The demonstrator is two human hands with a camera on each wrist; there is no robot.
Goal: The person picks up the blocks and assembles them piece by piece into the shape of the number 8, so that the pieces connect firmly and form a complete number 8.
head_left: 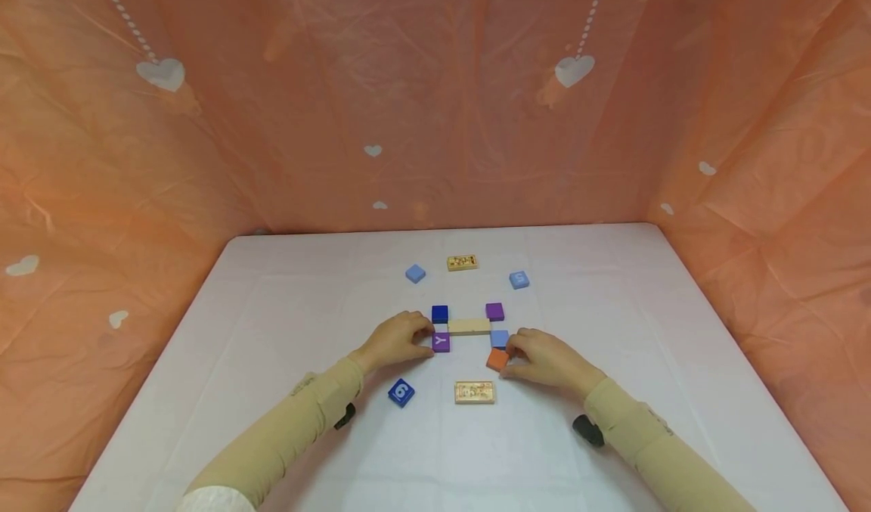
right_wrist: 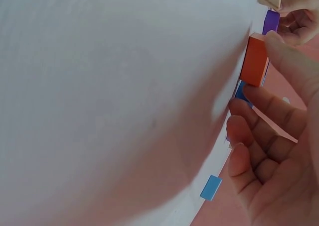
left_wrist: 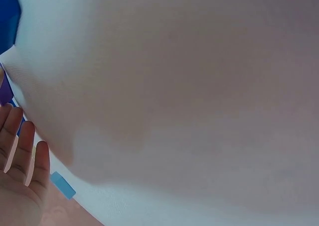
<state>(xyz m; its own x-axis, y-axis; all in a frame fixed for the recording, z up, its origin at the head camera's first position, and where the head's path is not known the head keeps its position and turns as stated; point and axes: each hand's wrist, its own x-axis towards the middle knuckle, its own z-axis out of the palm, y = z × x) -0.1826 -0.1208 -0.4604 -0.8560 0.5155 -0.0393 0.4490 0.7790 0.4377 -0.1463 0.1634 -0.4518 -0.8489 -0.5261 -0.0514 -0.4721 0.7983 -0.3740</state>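
Note:
My left hand (head_left: pixel 398 338) pinches the purple tile marked Y (head_left: pixel 441 342) between thumb and fingertips at its left side. My right hand (head_left: pixel 550 361) holds an orange tile (head_left: pixel 497 359) at two corners between thumb and index finger. The orange tile sits turned at an angle, right below a light blue tile (head_left: pixel 500 339). Between the tile pairs lies a plain wooden block (head_left: pixel 469 327). A dark blue tile (head_left: pixel 440 314) stands at its upper left and a purple tile (head_left: pixel 494 311) at its upper right. In the right wrist view, the other right-hand fingers (right_wrist: pixel 240 159) are loosely bent.
Nearer me lie a dark blue tile marked 6 (head_left: pixel 401 392) and a printed wooden block (head_left: pixel 475 392). Farther back are another printed block (head_left: pixel 462 262) and two light blue tiles, one left (head_left: pixel 415 274), one right (head_left: pixel 519 280). Orange cloth (head_left: pixel 435 119) hangs around the white table (head_left: pixel 599 262).

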